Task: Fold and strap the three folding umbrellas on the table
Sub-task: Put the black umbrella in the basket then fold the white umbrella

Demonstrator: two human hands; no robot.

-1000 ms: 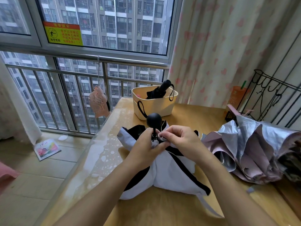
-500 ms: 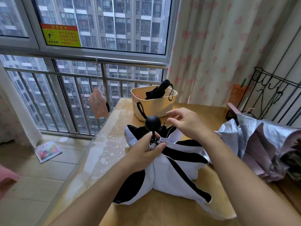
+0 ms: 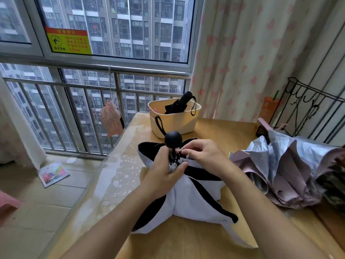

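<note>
Our left hand [image 3: 164,176] grips the white umbrella [image 3: 192,199] around its gathered neck, fingers curled just under the black knob [image 3: 173,139], which stands upright. Our right hand [image 3: 203,156] is closed too, its fingertips pinching the rib tips and cloth beside the shaft, touching the left thumb. The umbrella stands near the middle of the table [image 3: 220,131], its white, black-edged panels still loose and spread out below our hands.

To the right lies the silver umbrella [image 3: 291,165], crumpled and unfolded, with pink showing in its folds. Behind the knob stands a cream basket [image 3: 175,124], and a black umbrella [image 3: 179,104] leans inside it, rolled up, its wrist loop hanging over the rim.

Farther out, a pink fan [image 3: 112,118] hangs from the window railing [image 3: 93,86]. A booklet [image 3: 53,173] lies on the floor, and a black wire rack [image 3: 317,109] stands by the curtain [image 3: 252,53].
</note>
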